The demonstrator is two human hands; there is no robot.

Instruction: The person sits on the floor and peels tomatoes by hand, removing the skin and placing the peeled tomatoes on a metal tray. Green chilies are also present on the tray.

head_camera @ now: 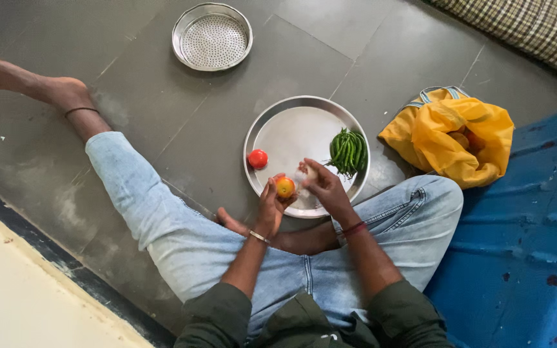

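Tomatoes number two: one [285,187] gripped in the left hand [271,205], one [258,158] on the round plate [291,132]. Right hand [325,187] curls beside one chilli bunch [349,151].

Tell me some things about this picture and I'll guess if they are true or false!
1. The left hand holds a tomato. True.
2. The green chillies lie on the floor. False: they lie on the round metal plate.
3. A second, red tomato sits at the plate's left edge. True.
4. The yellow bag is on the plate. False: it lies on the floor to the right of the plate.
5. A metal strainer sits on the floor beyond the plate. True.
6. The right hand is inside the bag. False: it is over the plate, near the tomato.
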